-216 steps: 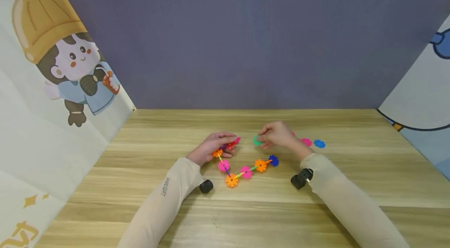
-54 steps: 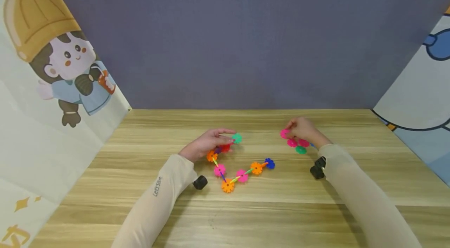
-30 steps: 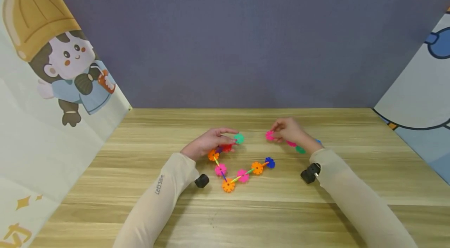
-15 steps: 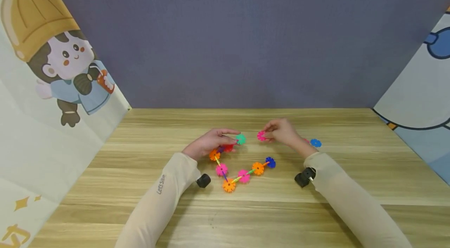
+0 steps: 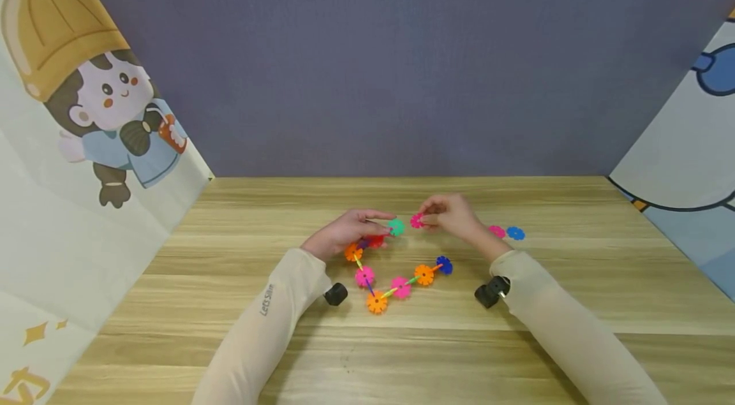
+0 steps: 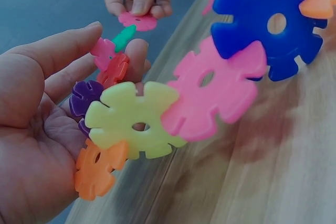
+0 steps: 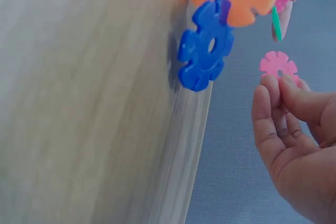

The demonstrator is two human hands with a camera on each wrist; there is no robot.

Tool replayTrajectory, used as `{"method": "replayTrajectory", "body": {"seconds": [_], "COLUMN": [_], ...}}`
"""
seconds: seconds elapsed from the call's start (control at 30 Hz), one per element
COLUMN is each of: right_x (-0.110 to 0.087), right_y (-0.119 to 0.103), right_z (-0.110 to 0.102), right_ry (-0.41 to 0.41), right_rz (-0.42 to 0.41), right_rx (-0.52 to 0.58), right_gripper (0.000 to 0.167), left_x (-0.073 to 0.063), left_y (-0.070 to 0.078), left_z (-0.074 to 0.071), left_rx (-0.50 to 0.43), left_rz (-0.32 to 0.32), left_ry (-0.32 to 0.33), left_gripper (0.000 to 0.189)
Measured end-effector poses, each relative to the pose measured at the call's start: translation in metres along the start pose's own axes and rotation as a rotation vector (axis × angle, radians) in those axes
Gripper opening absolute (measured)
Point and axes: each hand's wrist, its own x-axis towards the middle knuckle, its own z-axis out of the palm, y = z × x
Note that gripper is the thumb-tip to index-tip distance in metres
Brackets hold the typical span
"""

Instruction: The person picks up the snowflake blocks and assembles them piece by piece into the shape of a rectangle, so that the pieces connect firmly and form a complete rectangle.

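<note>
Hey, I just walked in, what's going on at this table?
A person's left hand holds a chain of notched plastic discs near one end, where a green disc sticks out by the fingertips. The right hand pinches a pink disc facing the green one, with a gap between them, so they aren't joined. The chain's other end is a dark blue disc. Another pink disc and a lighter blue disc lie on the wooden table.

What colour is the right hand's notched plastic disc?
The disc is pink, clearest in right wrist view.
</note>
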Motion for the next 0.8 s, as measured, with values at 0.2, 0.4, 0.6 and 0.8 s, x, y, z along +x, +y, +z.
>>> {"method": "replayTrajectory", "body": {"seconds": [0.2,0.4,0.6,0.8], "right_x": [0.0007,-0.0002,0.0004,0.0010], "right_y": [-0.0035,-0.0050,-0.0033,-0.0028], "right_z": [0.0032,0.0037,0.0044,0.0044], "right_ry": [-0.015,-0.049,-0.074,-0.079], "right_rz": [-0.033,-0.074,-0.076,-0.077], "right_rx": [0.081,0.108,0.145,0.143], "right_gripper": [0.010,0.008,0.008,0.008], "left_x": [0.0011,0.0023,0.0014,0.0024], "left_y": [0.0013,0.0020,0.0040,0.0059], "left_z": [0.0015,0.0023,0.0033,0.0043], "left_rx": [0.009,0.002,0.027,0.037], "left_rz": [-0.018,-0.029,-0.026,-0.031], "left_ry": [0.007,0.006,-0.010,-0.008], "left_gripper": [0.045,0.044,0.043,0.043]}}
